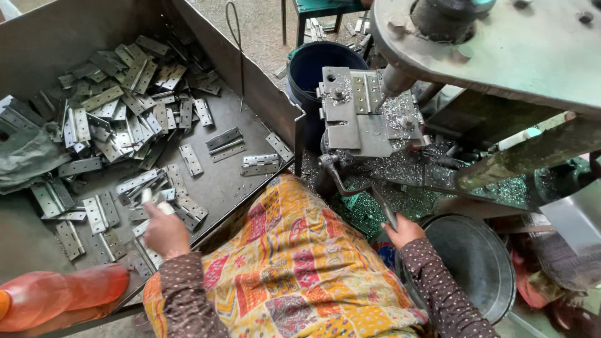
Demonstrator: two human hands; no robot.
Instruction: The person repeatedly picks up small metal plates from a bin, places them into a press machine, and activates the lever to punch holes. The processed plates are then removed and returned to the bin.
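Note:
My left hand (164, 230) reaches into a large metal tray (250, 87) and closes on a grey metal hinge (152, 199) at the near edge of a pile of hinges (119, 119). My right hand (404, 230) grips the curved metal lever (360, 191) of a drilling machine. On the machine's jig plate (360, 112) lies a hinge under the drill bit (383, 99). My lap is covered by a patterned yellow and red cloth (294, 269).
A dark blue bucket (313, 62) stands behind the jig. A round metal basin (479, 263) sits at my right. Metal shavings (400, 169) lie around the machine base. An orange plastic bottle (59, 297) lies at bottom left. A grey cloth (22, 159) rests on the tray's left.

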